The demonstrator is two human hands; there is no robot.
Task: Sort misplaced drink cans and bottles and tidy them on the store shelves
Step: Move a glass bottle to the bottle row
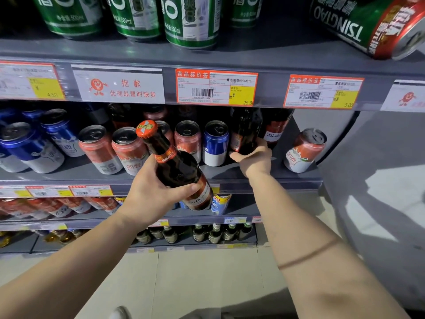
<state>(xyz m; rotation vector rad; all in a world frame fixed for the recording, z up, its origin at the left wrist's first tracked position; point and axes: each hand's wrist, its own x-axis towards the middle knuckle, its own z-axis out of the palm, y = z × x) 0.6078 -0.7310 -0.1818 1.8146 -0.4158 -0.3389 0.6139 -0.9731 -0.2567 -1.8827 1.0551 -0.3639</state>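
My left hand (150,194) grips a brown Budweiser bottle (177,166) with an orange cap, held tilted in front of the middle shelf (264,178). My right hand (254,157) reaches onto that shelf and is closed around the base of a second brown bottle (245,131) standing there. Another Budweiser bottle (276,128) stands just right of it. Red cans (187,138) and a blue-and-white can (215,143) stand in a row left of my right hand. One red can (303,149) stands alone at the shelf's right end.
Green 500 ml cans (190,19) line the top shelf, and a Tsingtao can (377,26) lies tilted at the upper right. Blue cans (34,143) fill the middle shelf's left. Lower shelves hold red cans (57,207) and small bottles (213,233). Tiled floor lies below.
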